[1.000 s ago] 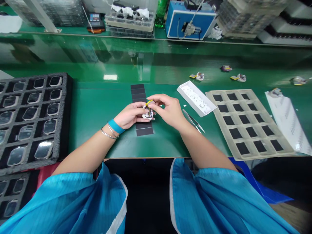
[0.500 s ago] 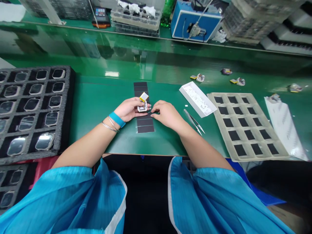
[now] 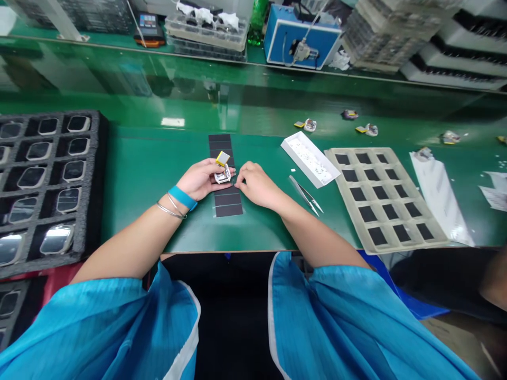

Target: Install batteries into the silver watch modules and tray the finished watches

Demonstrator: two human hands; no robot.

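Between the fingers of my left hand [image 3: 200, 178] is a small white watch case [image 3: 222, 175] with its inner parts showing. A yellow-edged silver battery [image 3: 223, 158] sticks up from it, above my thumb. Close by on the right, my right hand [image 3: 255, 183] has thumb and forefinger pinched together near the case; whatever is between them is too small to make out. Under both hands a strip of black adhesive pads [image 3: 228, 205] lies on the green mat, partly covered by my fingers.
Tweezers [image 3: 306, 195] and a white box [image 3: 311, 160] of small white bits lie right of my hands. Beyond them is a beige tray [image 3: 366, 240] with black pads. A foam tray [image 3: 91, 211] of watch faces stands left. Several opened watch cases [image 3: 310, 125] lie farther back.
The whole view has shifted, so the bench things appear a little farther left. My left hand still holds the watch case, and my right hand stays pinched beside it.
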